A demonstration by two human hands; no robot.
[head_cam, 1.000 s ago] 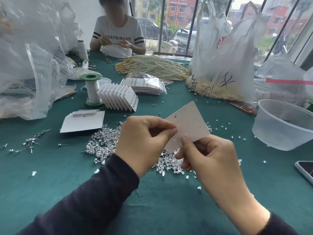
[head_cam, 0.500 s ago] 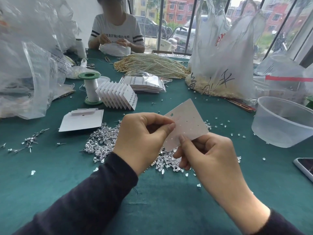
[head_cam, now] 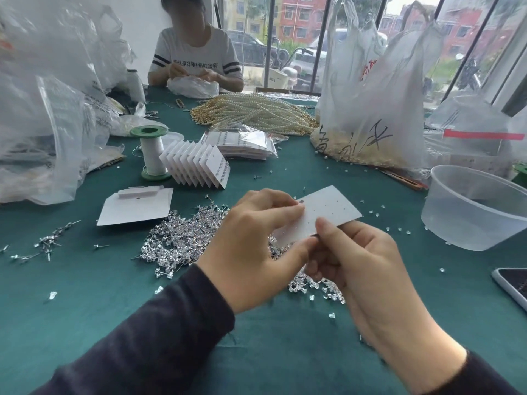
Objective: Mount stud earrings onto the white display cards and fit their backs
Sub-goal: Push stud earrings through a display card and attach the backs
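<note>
A white display card (head_cam: pixel 328 212) with small punched holes is held above the green table. My right hand (head_cam: pixel 362 266) pinches its lower edge between thumb and fingers. My left hand (head_cam: pixel 256 246) has its fingers curled at the card's left end, fingertips pressed to the card face near the hang hole; whether it holds a stud is hidden. Under both hands lies a heap of silver stud earrings (head_cam: pixel 182 240). Clear earring backs (head_cam: pixel 319 289) are scattered beneath my right hand.
A stack of blank cards (head_cam: pixel 137 208) lies left, with fanned finished cards (head_cam: pixel 199 163) and a thread spool (head_cam: pixel 151 155) behind. A clear plastic tub (head_cam: pixel 479 206) and a phone (head_cam: pixel 513 283) are at right. Plastic bags, pearl strands (head_cam: pixel 256 112) and a seated person fill the far side.
The card has tilted flatter and shifted slightly right. My left fingers have moved along it toward the hang hole; my right hand keeps its pinch.
</note>
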